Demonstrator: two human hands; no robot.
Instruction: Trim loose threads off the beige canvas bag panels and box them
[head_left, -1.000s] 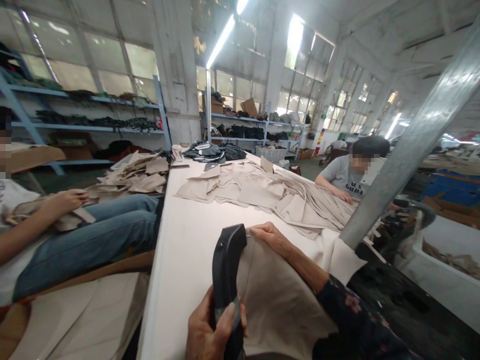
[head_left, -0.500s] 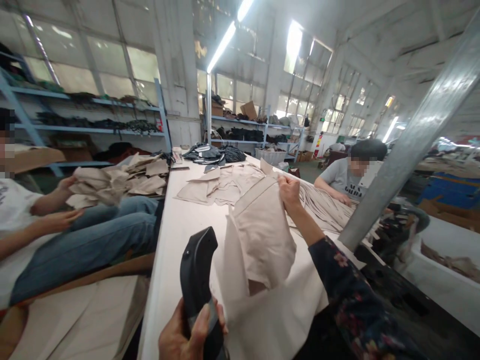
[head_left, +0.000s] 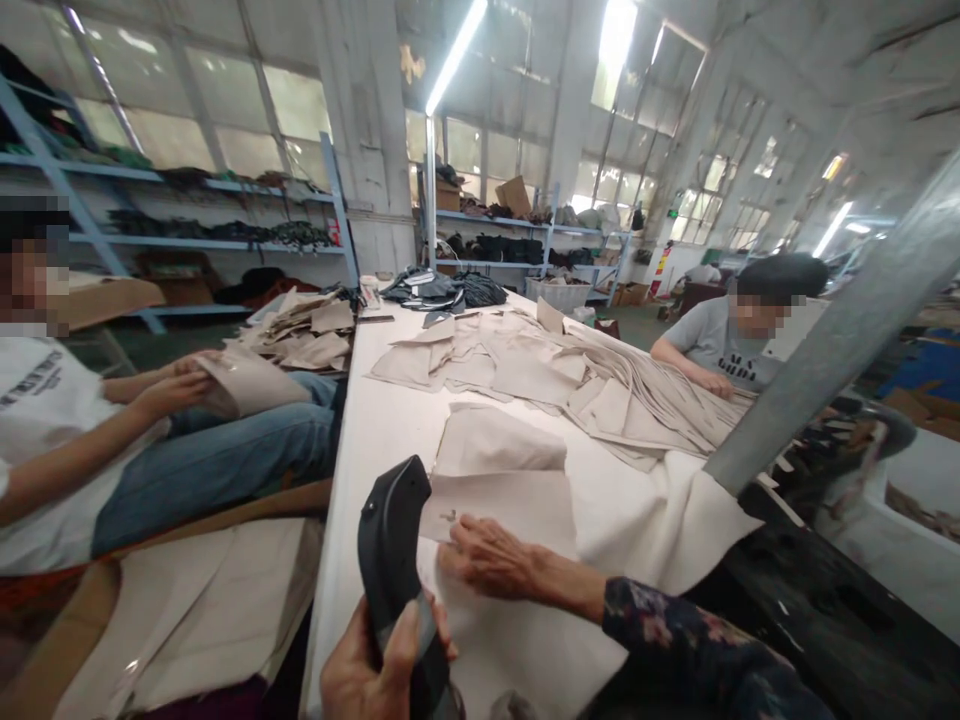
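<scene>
My left hand (head_left: pixel 371 660) is closed around a black curved handheld tool (head_left: pixel 391 525), held upright at the near left edge of the table; its exact kind is unclear. My right hand (head_left: pixel 491 560) has its fingers curled at the near edge of a beige fabric piece (head_left: pixel 517 500), which lies on the white table. A small dark mark or fitting (head_left: pixel 448 516) shows on that piece close to my fingers. The far part of the piece (head_left: pixel 499 440) looks raised or folded. Beneath my right hand spreads a larger pale sheet (head_left: pixel 555 630).
Many beige pieces (head_left: pixel 510 360) pile across the table's middle, with dark folded goods (head_left: pixel 442 290) behind. A metal post (head_left: pixel 832 340) slants at right. A seated co-worker (head_left: pixel 142 420) is at left, another person (head_left: pixel 720 340) at far right. A box (head_left: pixel 217 610) of beige pieces stands lower left.
My right hand has come down and nearer with the fabric piece, which was held up and now lies on the table. The left hand keeps the black tool in place.
</scene>
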